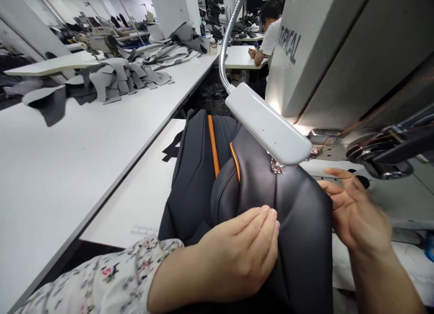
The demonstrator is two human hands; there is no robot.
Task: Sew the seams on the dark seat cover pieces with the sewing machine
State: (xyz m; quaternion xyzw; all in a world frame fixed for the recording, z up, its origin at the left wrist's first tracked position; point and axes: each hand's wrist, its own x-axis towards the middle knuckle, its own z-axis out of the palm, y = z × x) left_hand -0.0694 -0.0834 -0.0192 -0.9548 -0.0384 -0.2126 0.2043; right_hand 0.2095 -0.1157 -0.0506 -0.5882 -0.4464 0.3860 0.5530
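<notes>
A black leather-like seat cover (305,232) with orange piping (234,160) lies under the sewing machine (325,70). Its seam runs up to the presser foot (277,166). My left hand (242,250) is on the cover just below the foot, fingers pressed together at the seam, its thumb hidden; it seems to grip the material. At the cover's right edge, my right hand (359,210) has its fingers apart, slightly blurred, and holds nothing visible. Orange thread (359,124) runs along the machine head. A white lamp (271,128) hides part of the needle area.
To the left stretches a long white table (44,169) with grey cut pieces (118,77) piled at its far part. A ruler marking (144,229) shows beside the cover. A flexible metal lamp neck (225,43) rises behind. Another person (271,38) sits at a far table.
</notes>
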